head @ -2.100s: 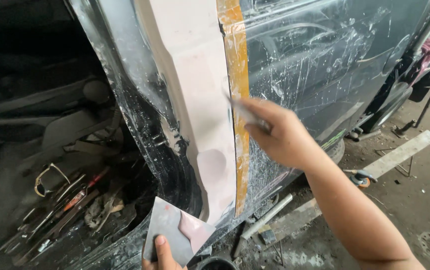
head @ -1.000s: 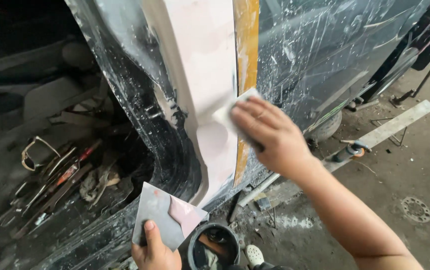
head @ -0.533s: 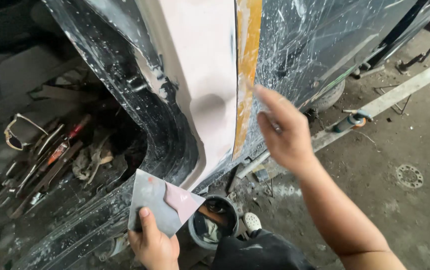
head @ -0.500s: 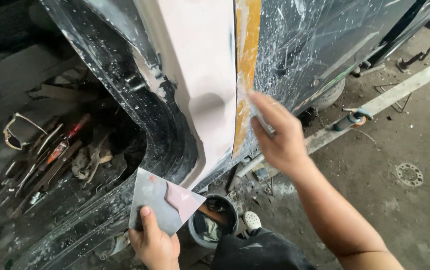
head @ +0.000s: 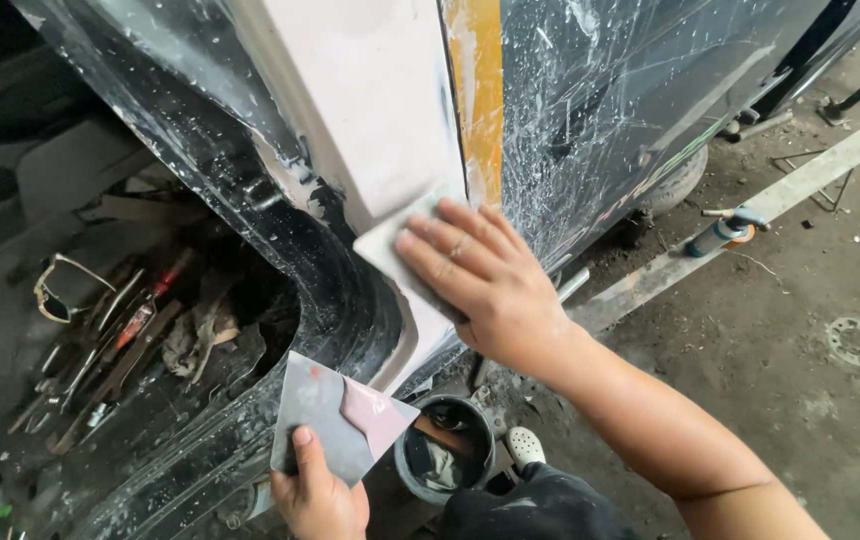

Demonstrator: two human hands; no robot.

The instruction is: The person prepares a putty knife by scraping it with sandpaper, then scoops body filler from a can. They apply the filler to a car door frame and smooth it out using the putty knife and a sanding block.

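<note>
My right hand [head: 485, 280] presses a flat pale spreader [head: 382, 243] against the lower end of a car body pillar [head: 360, 120] that is coated in pinkish-white filler. An orange tape strip [head: 480, 100] runs down the pillar's right edge, beside a dark scratched door panel [head: 630, 90]. My left hand [head: 318, 495] grips a grey square mixing board [head: 335, 415] with a smear of pink filler on it, low in the view and just below the pillar.
A dark round can [head: 445, 455] with a stick in it sits on the ground between my hands. Loose hand tools [head: 120, 330] lie inside the open car at left. A long pale plank [head: 750, 205], a small bottle [head: 725, 232] and a floor drain [head: 855, 342] lie at right.
My right hand has come back onto the pillar's lower end with the spreader pressed flat. The view has tilted down and closer. My left hand still holds the board.
</note>
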